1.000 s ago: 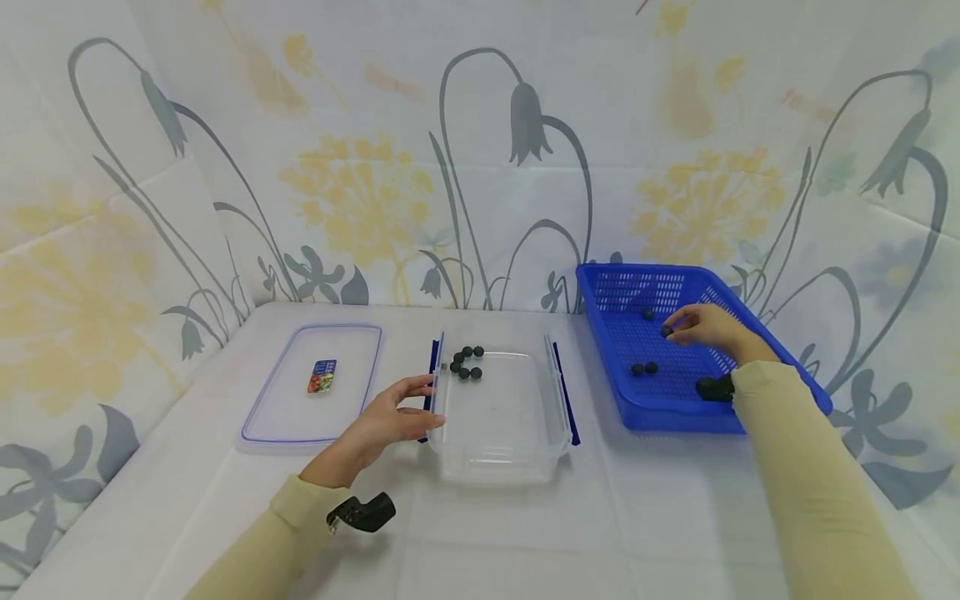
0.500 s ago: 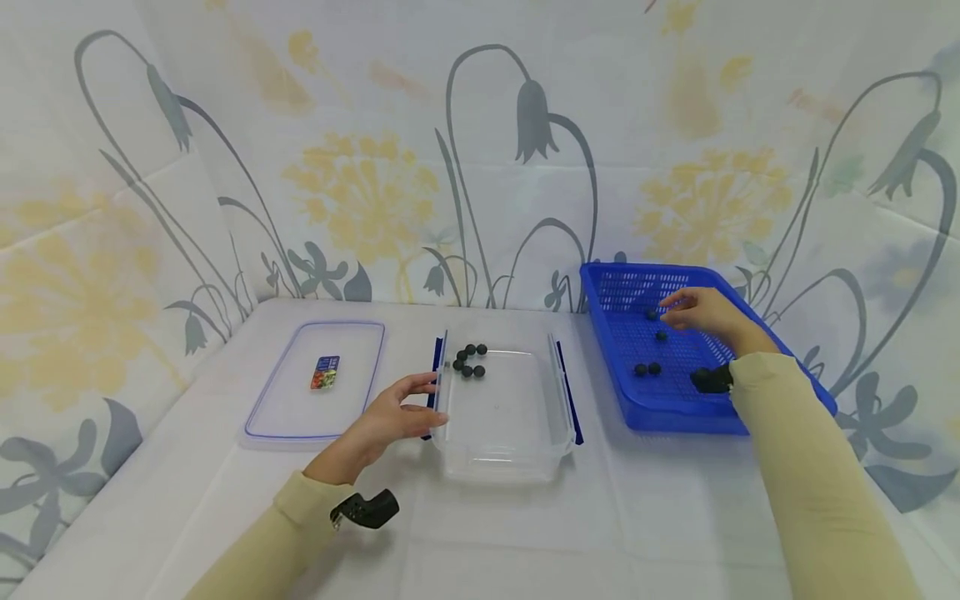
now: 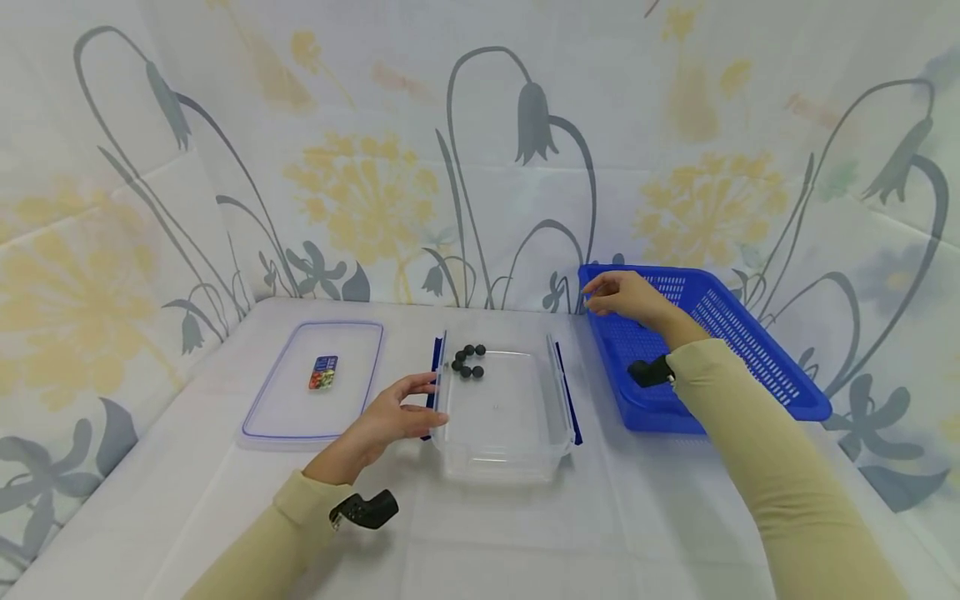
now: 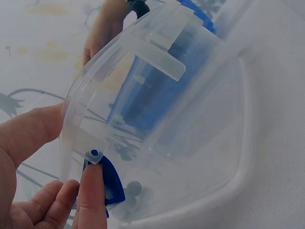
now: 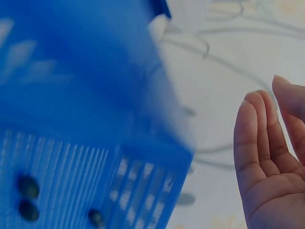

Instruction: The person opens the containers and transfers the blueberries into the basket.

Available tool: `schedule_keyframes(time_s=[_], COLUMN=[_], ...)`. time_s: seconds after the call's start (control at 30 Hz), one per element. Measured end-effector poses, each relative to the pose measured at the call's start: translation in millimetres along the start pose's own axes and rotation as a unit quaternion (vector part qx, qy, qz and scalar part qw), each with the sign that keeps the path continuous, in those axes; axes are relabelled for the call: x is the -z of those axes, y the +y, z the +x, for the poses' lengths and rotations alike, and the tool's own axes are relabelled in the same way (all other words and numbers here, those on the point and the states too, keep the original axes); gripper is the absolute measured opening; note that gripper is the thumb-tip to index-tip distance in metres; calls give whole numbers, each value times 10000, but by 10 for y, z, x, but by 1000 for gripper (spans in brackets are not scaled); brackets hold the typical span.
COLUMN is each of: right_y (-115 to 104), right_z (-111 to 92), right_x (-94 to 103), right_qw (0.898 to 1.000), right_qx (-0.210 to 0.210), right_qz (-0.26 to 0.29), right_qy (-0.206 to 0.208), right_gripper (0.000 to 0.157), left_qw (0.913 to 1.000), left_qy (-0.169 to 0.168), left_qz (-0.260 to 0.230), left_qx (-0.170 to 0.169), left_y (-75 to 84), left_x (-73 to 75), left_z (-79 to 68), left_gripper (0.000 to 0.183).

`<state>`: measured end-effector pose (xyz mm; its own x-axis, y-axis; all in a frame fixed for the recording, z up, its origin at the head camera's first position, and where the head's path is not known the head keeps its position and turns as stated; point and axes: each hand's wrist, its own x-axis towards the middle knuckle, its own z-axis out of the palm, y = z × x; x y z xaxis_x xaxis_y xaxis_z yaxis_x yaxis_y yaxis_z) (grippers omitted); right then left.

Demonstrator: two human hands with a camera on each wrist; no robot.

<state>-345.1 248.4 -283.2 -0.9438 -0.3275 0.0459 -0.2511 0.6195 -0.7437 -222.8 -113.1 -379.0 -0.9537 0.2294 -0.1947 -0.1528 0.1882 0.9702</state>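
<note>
The person's left hand (image 3: 384, 423) gripped the left edge of the clear box (image 3: 501, 467), thumb and fingertips touching it. The left forearm (image 3: 266, 533) slanted up from the near left of the box. The right arm (image 3: 765, 467) stretched forward on the box's right side, and the right hand (image 3: 636, 300) was raised beyond its far right corner, fingers together, thumb close to them; whether the fingertips pinched anything was hard to tell.
</note>
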Motion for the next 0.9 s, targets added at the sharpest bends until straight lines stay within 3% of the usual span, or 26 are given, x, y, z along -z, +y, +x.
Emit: schedule_keyframes(time_s=[0.4,0.9], right_y=[-272,-481], right_z=[225,424], right_x=[-454,-1028], right_qw=[9974,9928], right_qx=[362,205], right_qz=[393,838], right_qy=[-480,-836], right_gripper=[28,24], left_qw=[10000,10000], left_qy=[-9,-60], left_qz=[4,-46], left_qx=[-22,-21], left_y=[-2,-6], left_x=[1,1], left_z=[5,13], left_gripper=[71,70])
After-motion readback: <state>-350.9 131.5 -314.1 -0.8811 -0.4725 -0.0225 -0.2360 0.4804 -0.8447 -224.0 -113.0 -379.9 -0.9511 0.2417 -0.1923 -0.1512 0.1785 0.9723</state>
